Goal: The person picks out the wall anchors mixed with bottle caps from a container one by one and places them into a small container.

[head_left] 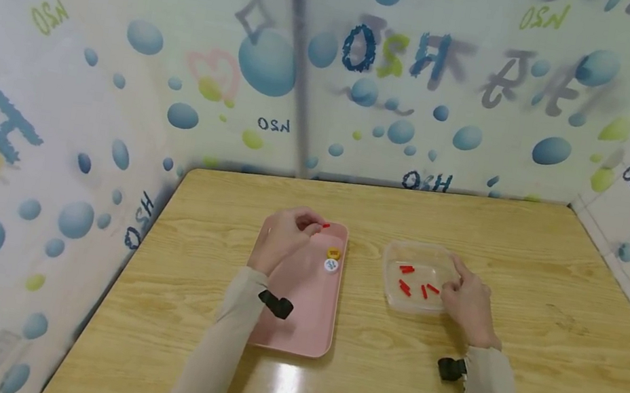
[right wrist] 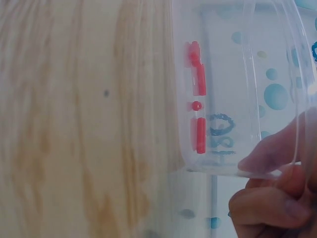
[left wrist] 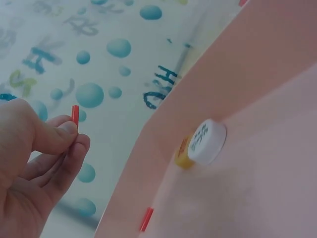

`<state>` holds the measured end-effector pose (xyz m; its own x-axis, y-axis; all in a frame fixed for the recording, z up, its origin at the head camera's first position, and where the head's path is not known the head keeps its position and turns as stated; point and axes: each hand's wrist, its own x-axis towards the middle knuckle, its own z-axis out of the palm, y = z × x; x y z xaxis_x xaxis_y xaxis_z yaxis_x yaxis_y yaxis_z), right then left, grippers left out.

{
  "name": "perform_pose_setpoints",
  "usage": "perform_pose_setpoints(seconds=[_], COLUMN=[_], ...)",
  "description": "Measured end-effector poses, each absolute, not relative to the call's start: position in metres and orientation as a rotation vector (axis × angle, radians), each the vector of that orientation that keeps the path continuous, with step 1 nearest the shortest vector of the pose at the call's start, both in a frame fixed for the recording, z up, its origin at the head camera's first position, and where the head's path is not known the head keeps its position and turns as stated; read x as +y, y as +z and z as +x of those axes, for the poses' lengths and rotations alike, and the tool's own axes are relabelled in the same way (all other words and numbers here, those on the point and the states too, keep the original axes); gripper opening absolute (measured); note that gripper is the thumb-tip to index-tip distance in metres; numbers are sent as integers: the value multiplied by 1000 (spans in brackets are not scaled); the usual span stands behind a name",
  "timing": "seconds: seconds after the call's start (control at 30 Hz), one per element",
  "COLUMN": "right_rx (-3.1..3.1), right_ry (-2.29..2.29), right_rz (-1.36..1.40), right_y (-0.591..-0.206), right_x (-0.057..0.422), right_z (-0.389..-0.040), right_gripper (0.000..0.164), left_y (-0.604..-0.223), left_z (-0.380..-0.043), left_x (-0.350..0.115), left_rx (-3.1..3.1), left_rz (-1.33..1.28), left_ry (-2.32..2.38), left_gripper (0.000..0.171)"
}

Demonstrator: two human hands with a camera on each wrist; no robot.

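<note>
My left hand [head_left: 285,238] is over the far end of a pink tray [head_left: 297,324], pinching a small red stick [left wrist: 75,113] between thumb and fingertips. The stick points upward in the left wrist view. A second red stick [left wrist: 146,219] lies inside the tray along its wall. My right hand [head_left: 469,305] grips the right side of a clear plastic container [head_left: 397,303], thumb inside the wall and fingers outside. Several short red sticks [right wrist: 200,135] lie scattered on the container's floor.
Near the tray's right wall sit a yellow cap [head_left: 333,253] and a white cap [head_left: 331,265] with printing on top. Tray and container stand apart on a wooden table [head_left: 360,382]. A patterned curtain [head_left: 373,144] hangs behind the table.
</note>
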<state>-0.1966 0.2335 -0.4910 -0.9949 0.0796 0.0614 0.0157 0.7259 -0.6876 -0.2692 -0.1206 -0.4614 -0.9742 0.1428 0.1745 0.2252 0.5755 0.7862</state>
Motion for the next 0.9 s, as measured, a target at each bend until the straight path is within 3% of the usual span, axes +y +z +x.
perform_pose_setpoints(seconds=[0.27,0.9], right_rx=[-2824,-2839], right_ry=[1135,1143], right_rz=[-71,-61], right_y=[-490,-491], right_x=[234,233], right_z=[-196,-197], right_gripper=[68,68], left_y=[-463,-463], left_z=[-268,-269], left_x=[-97,-50], left_rx=[-2592,-2630], left_rz=[-512,-650], left_ry=[-1691,-1642], left_gripper=[12,9])
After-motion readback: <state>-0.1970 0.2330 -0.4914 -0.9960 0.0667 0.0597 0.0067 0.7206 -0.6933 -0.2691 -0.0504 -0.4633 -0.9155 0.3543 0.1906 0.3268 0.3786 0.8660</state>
